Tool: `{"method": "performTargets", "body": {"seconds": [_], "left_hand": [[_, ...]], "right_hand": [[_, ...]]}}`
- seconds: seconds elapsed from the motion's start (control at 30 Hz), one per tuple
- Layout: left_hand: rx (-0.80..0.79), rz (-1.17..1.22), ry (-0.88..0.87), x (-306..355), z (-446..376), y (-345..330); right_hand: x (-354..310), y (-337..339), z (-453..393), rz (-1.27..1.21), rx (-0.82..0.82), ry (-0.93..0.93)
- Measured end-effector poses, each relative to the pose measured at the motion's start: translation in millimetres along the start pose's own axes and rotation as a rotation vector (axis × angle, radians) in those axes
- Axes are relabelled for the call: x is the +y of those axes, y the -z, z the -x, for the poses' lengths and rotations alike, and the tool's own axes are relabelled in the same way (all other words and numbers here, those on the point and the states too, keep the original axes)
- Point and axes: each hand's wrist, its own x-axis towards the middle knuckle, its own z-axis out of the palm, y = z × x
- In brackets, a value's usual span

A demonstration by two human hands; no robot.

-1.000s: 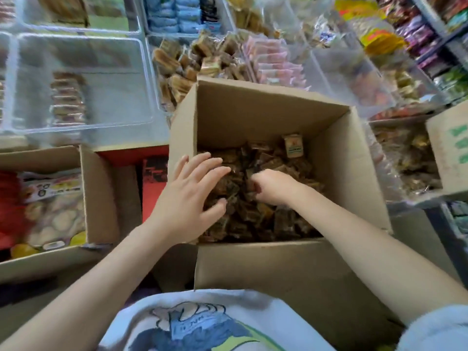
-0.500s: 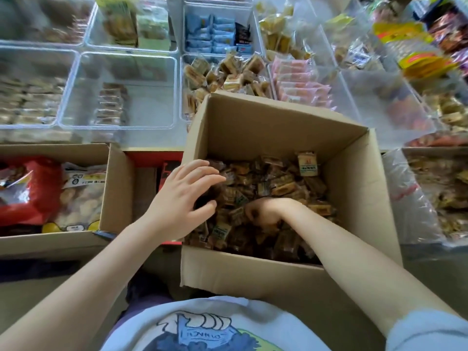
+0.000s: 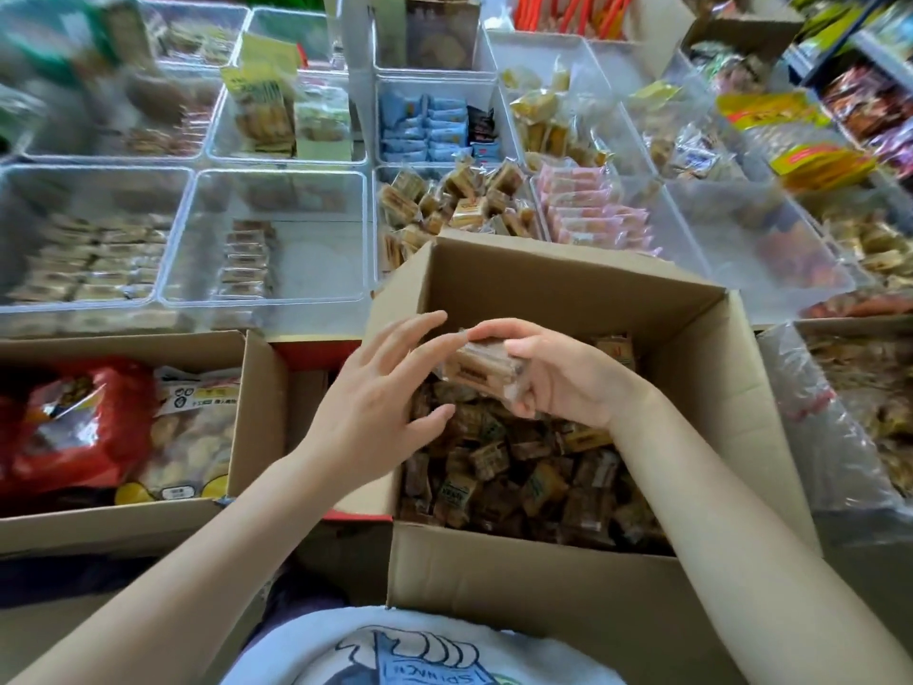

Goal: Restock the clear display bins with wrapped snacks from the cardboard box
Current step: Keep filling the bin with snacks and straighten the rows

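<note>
Fingers (image 3: 518, 351) of right hand (image 3: 563, 378) now clamp a snack handful (image 3: 481, 365), lifted from cardboard box (image 3: 568, 299); left hand (image 3: 375, 407) spread, probably steadying; binning next.

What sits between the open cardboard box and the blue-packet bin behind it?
In the head view, a clear bin of tan wrapped snacks lies between the cardboard box and the blue-packet bin.

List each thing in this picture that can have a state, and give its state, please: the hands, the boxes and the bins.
right hand: grips a bundle of wrapped snacks, lifted above the box.
left hand: fingers spread, touching the bundle's left end.
cardboard box: open, still well filled with snacks.
clear bin: nearly empty, one short row of snacks.
bin behind the box: partly filled with tan snacks.
left box: open, holds bagged goods.
</note>
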Motion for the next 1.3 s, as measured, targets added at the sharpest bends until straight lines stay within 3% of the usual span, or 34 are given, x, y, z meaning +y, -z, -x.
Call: {"method": "performTargets", "body": {"seconds": [0.13,0.23,0.3,0.37,0.53,0.6,0.7,0.87,0.97,1.1,1.3], "left_hand": [[0.118,0.144,0.039,-23,-9,26],[0.111,0.523,0.364,-45,-9,58],[0.071,0.847,0.643,-64,-8,81],[0.070,0.953,0.790,-88,-5,99],[0.047,0.966,0.851,-171,5,135],[0.064,0.874,0.876,-212,12,143],[0.026,0.480,0.861,-283,25,143],[-0.104,0.150,0.762,-360,30,127],[-0.189,-0.034,0.641,-380,26,111],[-0.317,-0.175,0.626,-393,25,101],[-0.375,-0.320,0.584,-398,28,92]], "right_hand": [[-10,-32,-37,-0.044,-0.091,-0.020],[-23,-57,-67,-0.027,-0.086,-0.051],[-31,-78,-94,0.103,-0.007,-0.038],[-35,-101,-128,0.277,0.105,0.008],[-37,-152,-218,0.495,0.339,0.044],[-41,-163,-247,0.653,0.444,0.022],[-43,-163,-284,0.860,0.605,-0.004],[-35,-147,-328,0.939,0.717,-0.035],[-32,-132,-351,1.030,0.713,-0.036],[-24,-104,-388,1.187,0.697,-0.137],[8,-78,-446,1.325,0.412,-0.528]]}}
